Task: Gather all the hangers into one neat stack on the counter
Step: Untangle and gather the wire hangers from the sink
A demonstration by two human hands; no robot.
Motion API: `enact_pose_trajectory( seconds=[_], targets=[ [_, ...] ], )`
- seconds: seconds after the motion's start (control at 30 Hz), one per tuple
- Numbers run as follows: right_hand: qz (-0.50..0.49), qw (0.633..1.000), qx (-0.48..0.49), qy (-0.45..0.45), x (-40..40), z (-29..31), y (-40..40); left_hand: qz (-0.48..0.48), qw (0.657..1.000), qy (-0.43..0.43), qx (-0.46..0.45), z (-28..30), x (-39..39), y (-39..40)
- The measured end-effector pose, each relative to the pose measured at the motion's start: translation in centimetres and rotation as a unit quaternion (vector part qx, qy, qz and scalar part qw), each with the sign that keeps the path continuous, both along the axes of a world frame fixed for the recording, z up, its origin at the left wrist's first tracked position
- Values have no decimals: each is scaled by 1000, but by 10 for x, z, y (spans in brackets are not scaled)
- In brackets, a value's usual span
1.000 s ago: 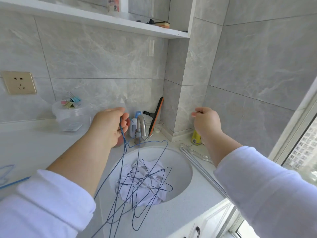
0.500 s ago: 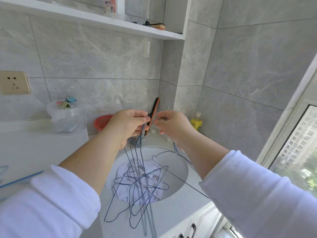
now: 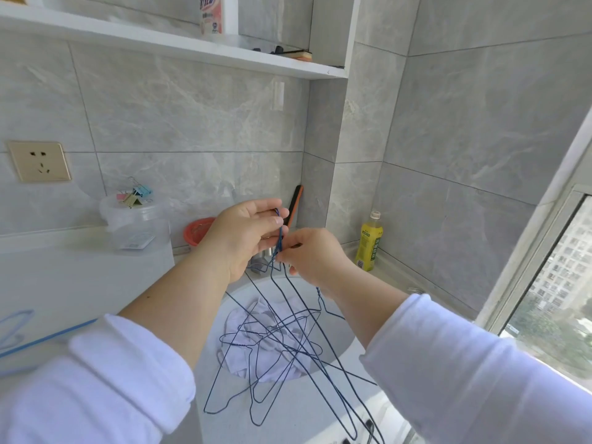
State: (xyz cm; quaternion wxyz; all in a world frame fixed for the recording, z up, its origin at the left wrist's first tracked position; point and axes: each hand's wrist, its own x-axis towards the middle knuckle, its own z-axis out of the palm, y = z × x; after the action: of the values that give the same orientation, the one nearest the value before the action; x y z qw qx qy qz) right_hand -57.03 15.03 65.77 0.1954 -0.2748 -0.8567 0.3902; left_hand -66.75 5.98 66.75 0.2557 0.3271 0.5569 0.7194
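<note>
A bunch of thin dark-blue wire hangers (image 3: 282,341) dangles in a tangle above the round sink (image 3: 339,315). My left hand (image 3: 246,238) is closed on their hooks at the top. My right hand (image 3: 312,254) pinches the same wires just below and to the right of it. A light-blue hanger (image 3: 19,328) lies on the white counter (image 3: 80,283) at the far left. The hangers' lower ends hang over the counter's front edge.
White cloth (image 3: 272,357) lies in the sink. Behind it stand a clear tub (image 3: 137,229) topped with binder clips, a red bowl (image 3: 195,230), a squeegee (image 3: 294,203) and a yellow bottle (image 3: 370,241). A window (image 3: 557,283) is at the right, a shelf (image 3: 179,46) above.
My right hand has come in from the right side to the hooks held by my left hand. The hanger bunch has been lifted a little and gathered tighter at the top.
</note>
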Motion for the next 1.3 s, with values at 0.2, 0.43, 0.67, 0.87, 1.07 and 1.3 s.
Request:
enact_pose_trajectory(
  seconds=[0.2, 0.43, 0.67, 0.87, 1.07, 1.3],
  targets=[
    [-30, 999, 15, 37, -2, 5, 7, 22, 999, 17, -46, -10, 1, 2],
    [1, 999, 41, 7, -1, 4, 12, 5, 998, -56, -2, -3, -2, 2],
    [23, 997, 62, -27, -2, -1, 11, 10, 997, -81, 2, 1, 2, 8],
    [-8, 992, 95, -80, 3, 2, 23, 50, 992, -117, 5, -1, 0, 10],
    [-46, 998, 42, 6, 13, 19, 35, 61, 995, -73, -40, -10, -4, 12],
    [56, 987, -135, 71, 6, 22, 15, 46, 995, -4, -85, -16, 10, 24]
  ],
)
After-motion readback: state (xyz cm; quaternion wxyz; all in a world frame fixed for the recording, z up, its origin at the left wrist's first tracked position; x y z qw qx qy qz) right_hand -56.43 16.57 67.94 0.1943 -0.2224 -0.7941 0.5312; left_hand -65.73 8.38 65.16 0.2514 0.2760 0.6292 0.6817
